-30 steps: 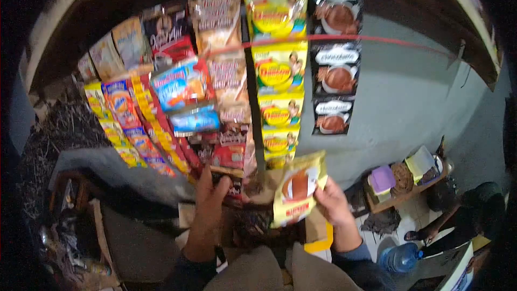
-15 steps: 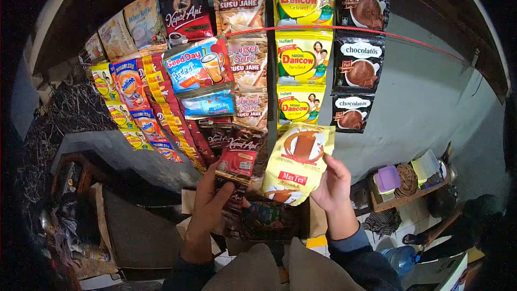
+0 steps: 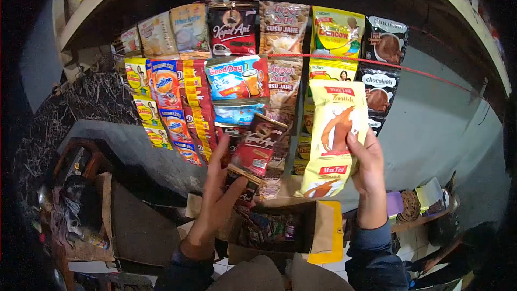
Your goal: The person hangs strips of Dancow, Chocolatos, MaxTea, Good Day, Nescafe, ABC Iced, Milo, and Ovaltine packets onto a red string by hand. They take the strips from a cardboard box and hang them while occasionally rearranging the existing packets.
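Being pinched by one edge in the right hand [image 3: 367,170], the Max Tea pack [image 3: 334,129] is held against hung sachets [image 3: 336,35]; a Kapal Api strip [image 3: 257,148] is clasped by the left hand [image 3: 218,194]. A drop is risked if that thin edge-hold loosens.

a grey wall [image 3: 431,129] rises behind a low wooden shelf [image 3: 425,216] in dim light.

MaxTea: yellow sachet [image 3: 334,129]; Kapal Api: red sachet [image 3: 259,148].

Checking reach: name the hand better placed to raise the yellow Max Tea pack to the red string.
Right, probably: the right hand grips the Max Tea pack just below the red string; the left hand holds red sachets lower.
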Demonstrator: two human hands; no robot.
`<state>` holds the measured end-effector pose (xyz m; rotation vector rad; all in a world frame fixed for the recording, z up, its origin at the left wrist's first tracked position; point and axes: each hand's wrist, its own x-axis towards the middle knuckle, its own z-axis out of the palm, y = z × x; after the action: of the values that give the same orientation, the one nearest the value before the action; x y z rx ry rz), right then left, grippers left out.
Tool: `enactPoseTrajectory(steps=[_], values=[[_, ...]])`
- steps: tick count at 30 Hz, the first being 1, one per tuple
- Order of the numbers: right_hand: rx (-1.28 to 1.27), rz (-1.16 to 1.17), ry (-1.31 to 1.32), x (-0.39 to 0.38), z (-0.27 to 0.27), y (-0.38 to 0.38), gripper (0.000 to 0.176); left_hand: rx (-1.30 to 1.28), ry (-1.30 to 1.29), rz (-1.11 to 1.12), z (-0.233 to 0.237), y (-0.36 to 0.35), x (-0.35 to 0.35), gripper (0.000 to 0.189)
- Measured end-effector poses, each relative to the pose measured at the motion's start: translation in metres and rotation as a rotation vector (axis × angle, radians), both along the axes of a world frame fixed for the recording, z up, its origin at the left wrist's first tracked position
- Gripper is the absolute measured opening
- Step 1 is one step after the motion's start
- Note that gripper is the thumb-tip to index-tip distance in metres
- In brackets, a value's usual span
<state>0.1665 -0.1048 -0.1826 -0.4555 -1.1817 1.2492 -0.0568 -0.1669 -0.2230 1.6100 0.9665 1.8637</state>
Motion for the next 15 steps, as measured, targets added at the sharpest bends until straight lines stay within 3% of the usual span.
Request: enactPoseTrajectory(steps=[4,6,9,13,15], values=[[0.124,-0.008,-0.114,-0.008,0.024,-0.003,0.039,0.016,-0.205,-0.005,0.010,-0.005,0.002,0.042],[0.156,-0.021,-0.094,-0.018,0.030,-0.001,0.043,-0.117,0.307,-0.091,0.007,-0.005,-0.020,0.030],[0.393,-0.280,-0.002,-0.037,0.041,0.001,0.043,-0.179,0.243,-0.112,0.010,-0.001,-0.017,0.023],[0.406,-0.247,-0.215,-0.016,0.051,0.012,0.031,-0.150,0.416,-0.278,0.004,0.036,-0.009,0.024],[0.443,-0.274,-0.165,-0.012,0.062,0.012,0.031,-0.129,0.411,-0.350,0.002,0.047,-0.001,0.024]])
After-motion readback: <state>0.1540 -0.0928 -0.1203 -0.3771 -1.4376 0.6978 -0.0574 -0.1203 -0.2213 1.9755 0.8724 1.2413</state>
